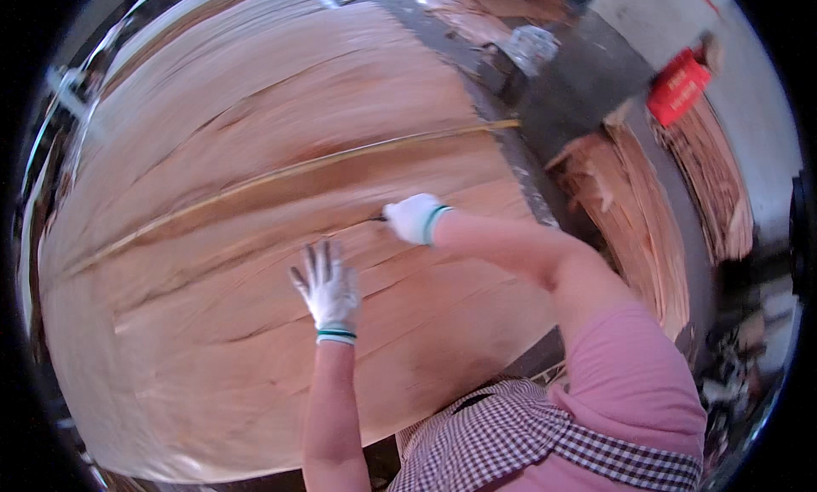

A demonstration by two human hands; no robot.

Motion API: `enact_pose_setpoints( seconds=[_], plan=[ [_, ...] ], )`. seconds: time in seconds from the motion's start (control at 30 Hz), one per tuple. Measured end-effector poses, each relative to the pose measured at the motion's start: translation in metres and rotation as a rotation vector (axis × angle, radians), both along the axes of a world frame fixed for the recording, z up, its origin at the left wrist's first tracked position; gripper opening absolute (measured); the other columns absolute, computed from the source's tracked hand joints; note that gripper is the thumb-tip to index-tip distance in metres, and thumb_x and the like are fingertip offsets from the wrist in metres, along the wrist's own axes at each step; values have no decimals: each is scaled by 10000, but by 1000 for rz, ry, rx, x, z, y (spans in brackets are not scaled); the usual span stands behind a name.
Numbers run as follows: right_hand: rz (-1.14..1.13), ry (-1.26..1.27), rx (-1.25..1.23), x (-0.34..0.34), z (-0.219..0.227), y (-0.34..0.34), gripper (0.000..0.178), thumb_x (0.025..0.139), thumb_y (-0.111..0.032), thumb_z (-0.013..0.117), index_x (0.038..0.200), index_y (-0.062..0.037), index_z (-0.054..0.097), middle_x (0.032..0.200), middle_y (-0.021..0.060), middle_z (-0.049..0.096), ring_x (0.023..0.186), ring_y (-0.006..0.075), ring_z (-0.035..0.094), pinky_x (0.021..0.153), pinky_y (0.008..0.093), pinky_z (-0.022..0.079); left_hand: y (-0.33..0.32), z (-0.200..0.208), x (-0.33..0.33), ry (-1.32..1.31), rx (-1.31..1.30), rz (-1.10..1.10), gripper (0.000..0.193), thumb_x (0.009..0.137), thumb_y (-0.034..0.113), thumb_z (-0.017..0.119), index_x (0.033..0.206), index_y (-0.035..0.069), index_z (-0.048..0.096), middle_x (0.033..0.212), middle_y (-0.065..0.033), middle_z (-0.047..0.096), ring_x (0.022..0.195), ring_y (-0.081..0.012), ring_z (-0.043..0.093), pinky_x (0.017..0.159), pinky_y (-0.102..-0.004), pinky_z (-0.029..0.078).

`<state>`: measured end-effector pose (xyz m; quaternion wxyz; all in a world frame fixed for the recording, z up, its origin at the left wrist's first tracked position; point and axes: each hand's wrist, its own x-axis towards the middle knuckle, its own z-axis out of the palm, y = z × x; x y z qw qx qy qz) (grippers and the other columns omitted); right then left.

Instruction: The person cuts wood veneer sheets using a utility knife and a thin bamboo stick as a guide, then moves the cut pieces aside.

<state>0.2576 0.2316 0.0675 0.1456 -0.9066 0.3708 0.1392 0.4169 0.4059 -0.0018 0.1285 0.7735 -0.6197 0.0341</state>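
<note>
A broad sheet of tan wood veneer [408,305], with splits and ripples along its grain, lies spread in front of me. My left hand [330,294], in a white glove with grey fingers, rests on it with the fingers spread. Farther right, my gloved right hand [415,219] is closed around a small dark thin tool [377,219]; only its tip shows, close to a dark split in the veneer. Beyond both hands, a long thin yellowish strip [340,157] runs across the sheet from left to right.
To the right, bundles of veneer [634,211] lie beside a dark grey panel [583,83]. Another veneer stack [711,181] stands along the wall, with a red bag [679,87] over it. Crumpled clear plastic [529,49] sits beyond the sheet's right edge.
</note>
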Motion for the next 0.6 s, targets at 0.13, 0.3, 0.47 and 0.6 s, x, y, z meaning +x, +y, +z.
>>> enact_pose_setpoints(
  seconds=[0.13, 0.3, 0.47, 0.6],
  plan=[
    [4, -94, 12, -5, -26, -4, 242, 859, -160, 491, 982, -39, 661, 961, 197, 681, 900, 344, 672, 761, 463, 527, -26, -5, -63, 71, 200, 58, 582, 928, 365, 425, 1447, 129, 309, 1530, -69, 247, 1424, -295, 163, 1115, -581, 55],
    [-24, -111, 67, -20, -32, -11, 244, 867, -147, 496, 1042, -62, 644, 1007, 158, 687, 935, 310, 675, 766, 457, 529, -27, -2, -68, 49, 208, 58, 578, 933, 365, 413, 1443, 111, 311, 1524, -79, 255, 1420, -305, 168, 1119, -572, 56],
    [41, -58, 87, -15, -22, -19, 252, 883, -176, 492, 1069, -79, 630, 1017, 135, 689, 935, 306, 675, 765, 451, 525, -22, 2, -64, 45, 207, 71, 569, 926, 361, 428, 1431, 116, 334, 1517, -78, 271, 1415, -307, 180, 1121, -564, 65],
    [73, -100, 64, -19, -27, -24, 242, 905, -232, 494, 1042, -79, 621, 984, 142, 688, 897, 315, 674, 738, 456, 522, -24, -1, -62, 64, 183, 65, 561, 918, 360, 441, 1416, 115, 362, 1503, -81, 297, 1409, -307, 194, 1120, -568, 65]
  ],
)
